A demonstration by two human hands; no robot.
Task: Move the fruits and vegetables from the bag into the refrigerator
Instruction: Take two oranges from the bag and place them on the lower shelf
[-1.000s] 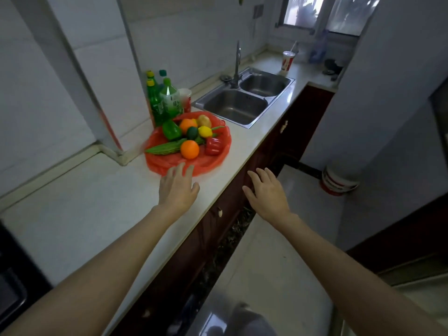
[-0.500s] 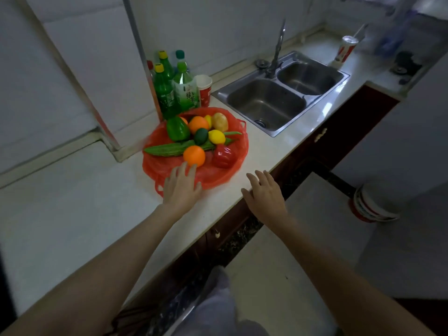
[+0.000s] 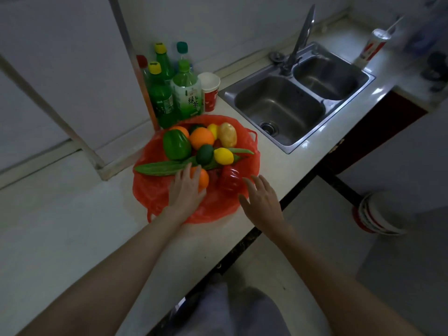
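A red plastic bag lies spread open on the white counter. On it sit a green pepper, an orange, a potato, a lemon, an avocado, a long green gourd, a red pepper and a near orange. My left hand lies over the near orange, fingers spread on it. My right hand hovers open just right of the red pepper, at the bag's edge. No refrigerator is in view.
Green drink bottles and a red paper cup stand behind the bag against the wall. A steel double sink with a tap lies to the right. A second cup with a straw stands far right. A bucket sits on the floor.
Both hands have moved forward over the bag. The left one now covers the near orange, and the right one has come up beside the red pepper. The view has drawn closer.
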